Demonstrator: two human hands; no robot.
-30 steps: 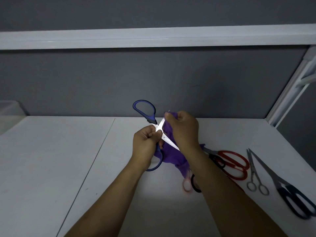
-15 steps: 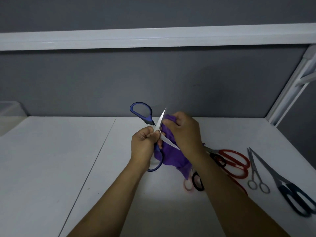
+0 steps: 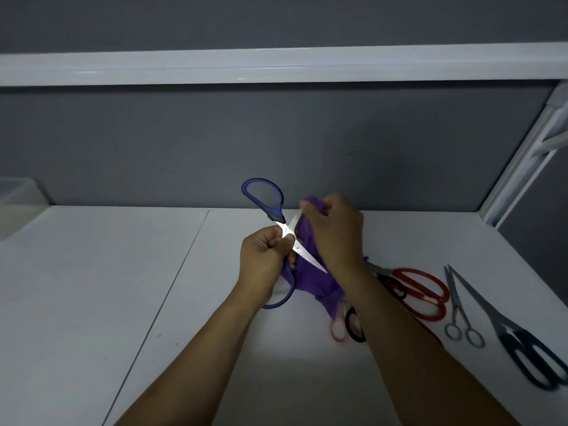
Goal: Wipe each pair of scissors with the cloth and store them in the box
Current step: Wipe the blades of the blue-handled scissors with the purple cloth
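Gripping blue-handled scissors, blades splayed, the left hand curls tight; right hand pinches purple cloth round one blade; box at frame's left edge, contents unclear

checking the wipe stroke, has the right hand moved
Yes. The right hand slid the purple cloth up the blue-handled scissors' blade toward the back wall, covering the tip.
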